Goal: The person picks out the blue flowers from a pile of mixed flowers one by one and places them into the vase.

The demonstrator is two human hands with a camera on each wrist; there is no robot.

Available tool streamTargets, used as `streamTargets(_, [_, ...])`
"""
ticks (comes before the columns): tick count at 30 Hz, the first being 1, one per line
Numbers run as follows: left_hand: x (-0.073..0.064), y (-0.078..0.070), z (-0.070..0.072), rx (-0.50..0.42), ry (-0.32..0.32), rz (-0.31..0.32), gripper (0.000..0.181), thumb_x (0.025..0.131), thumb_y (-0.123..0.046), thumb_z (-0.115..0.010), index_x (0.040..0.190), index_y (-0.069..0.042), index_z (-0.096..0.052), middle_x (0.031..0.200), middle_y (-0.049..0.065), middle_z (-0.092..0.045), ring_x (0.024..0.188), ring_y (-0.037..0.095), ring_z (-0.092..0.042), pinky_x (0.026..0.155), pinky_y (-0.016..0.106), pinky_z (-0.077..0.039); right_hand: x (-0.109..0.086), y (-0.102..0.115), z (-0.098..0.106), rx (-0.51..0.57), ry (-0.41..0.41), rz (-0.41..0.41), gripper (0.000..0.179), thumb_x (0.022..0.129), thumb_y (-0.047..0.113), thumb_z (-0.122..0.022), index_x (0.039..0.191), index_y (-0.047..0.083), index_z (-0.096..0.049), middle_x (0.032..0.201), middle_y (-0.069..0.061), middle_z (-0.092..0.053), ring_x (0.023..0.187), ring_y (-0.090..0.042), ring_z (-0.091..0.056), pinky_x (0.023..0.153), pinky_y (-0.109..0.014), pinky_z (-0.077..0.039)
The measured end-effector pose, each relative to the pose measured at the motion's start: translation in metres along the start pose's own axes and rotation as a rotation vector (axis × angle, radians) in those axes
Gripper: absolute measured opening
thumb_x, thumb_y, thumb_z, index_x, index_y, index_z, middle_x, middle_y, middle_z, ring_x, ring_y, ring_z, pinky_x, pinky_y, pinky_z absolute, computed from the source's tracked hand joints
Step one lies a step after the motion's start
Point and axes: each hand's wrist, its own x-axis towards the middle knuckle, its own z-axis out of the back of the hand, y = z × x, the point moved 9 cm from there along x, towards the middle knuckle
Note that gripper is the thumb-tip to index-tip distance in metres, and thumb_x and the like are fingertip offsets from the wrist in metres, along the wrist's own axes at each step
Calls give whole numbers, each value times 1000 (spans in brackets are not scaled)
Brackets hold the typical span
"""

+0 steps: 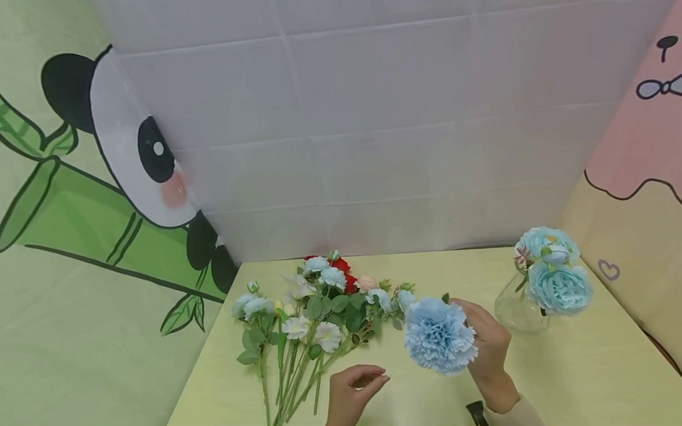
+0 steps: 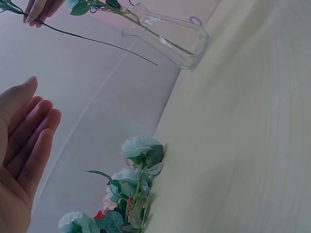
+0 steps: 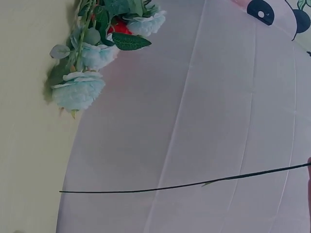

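Note:
A light blue artificial carnation (image 1: 440,336) is held up over the table by my right hand (image 1: 488,342). Its thin dark stem (image 3: 184,185) runs down from the fingers and ends in the air, as the right wrist view shows. In the left wrist view the fingers of the right hand (image 2: 43,9) pinch that stem near the top. My left hand (image 1: 352,397) hovers beside the loose flower stems, its fingers loosely bent and holding nothing. To the right stands a clear glass vase (image 1: 519,307), with pale blue flowers (image 1: 559,284) leaning out over its rim.
A heap of artificial flowers lies on the table's left half: white flowers (image 1: 327,336), red flowers (image 1: 343,270), blue flowers (image 1: 256,305) and long green stems (image 1: 291,390). A small black object (image 1: 476,415) shows near the right wrist. A pale curtain (image 1: 372,143) hangs behind the table.

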Motion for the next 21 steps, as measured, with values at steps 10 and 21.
streamTargets(10, [-5,40,-8,1,45,48,14,79,-21,-72,86,-9,-73,80,9,-72,65,1,-65,59,20,-54,0,-5,-3,-68,15,28,28,88,18,-62,77,-6,-72,70,-18,-68,72,-14,-67,79,-9,-48])
streamTargets(21, [-14,62,-11,-25,81,161,21,80,-19,-71,89,0,-72,81,9,-72,65,3,-66,61,20,-54,13,0,6,-60,-81,80,25,85,13,-65,72,-8,-71,70,-19,-68,63,-25,-66,77,-12,-50])
